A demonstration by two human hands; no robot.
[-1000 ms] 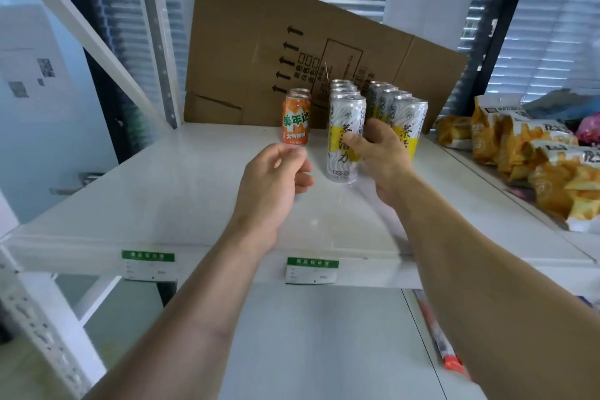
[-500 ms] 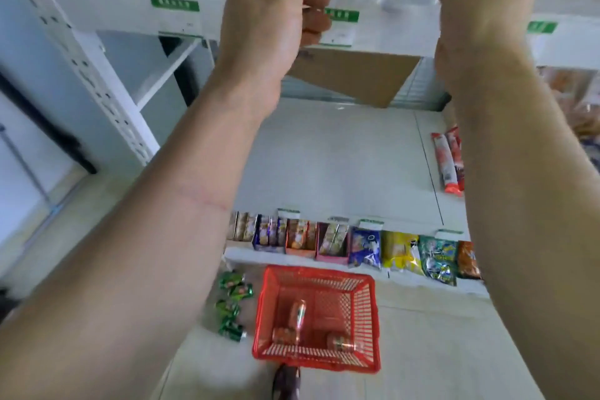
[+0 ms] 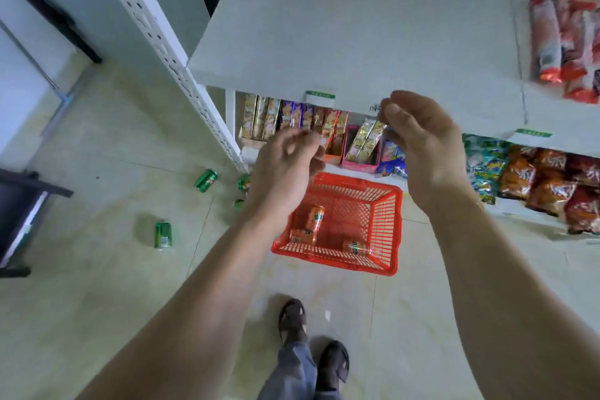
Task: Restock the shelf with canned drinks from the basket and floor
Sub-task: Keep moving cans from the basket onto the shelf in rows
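A second before, both hands were up at the drink cans on a higher shelf. Now the view had tipped down to the floor, and both hands had come away with nothing in them. So that can was put away, I think, and it was time to get more.

Far left, one green can lay on the floor tiles by itself. More green cans lay near the white shelf post, with bare floor all around them.

The left hand hung over the near left of the red basket, fingers loosely bent, holding nothing. Three orange cans lay on their sides in the basket. Its top was wide open, so a hand could drop straight in.

The right hand hung higher, fingers loosely curled, also holding nothing. It was close to the front edge of the white shelf, which it could bump.
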